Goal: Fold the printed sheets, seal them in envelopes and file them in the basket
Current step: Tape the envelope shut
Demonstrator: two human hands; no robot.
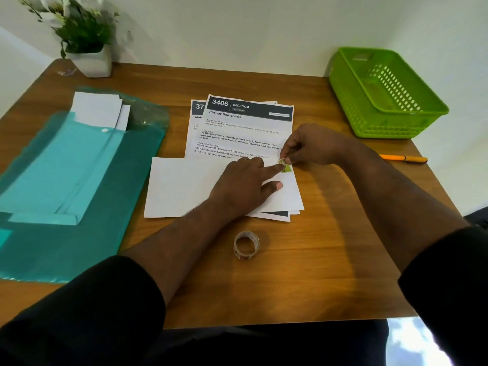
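A white envelope [182, 186] lies flat on top of the printed sheets [245, 128] in the middle of the table. My left hand [243, 186] presses on the envelope, its index finger stretched toward a small green sticker [286, 167] at the envelope's right end. My right hand [309, 146] pinches that sticker between thumb and fingertip. The green basket [383, 93] stands at the back right, with nothing visible inside. A roll of stickers or tape [247, 245] lies on the table below the papers.
A teal plastic folder [79, 186] with white envelopes [100, 109] sticking out covers the left side of the table. A potted plant [87, 48] stands at the back left. An orange pen [404, 158] lies near the right edge.
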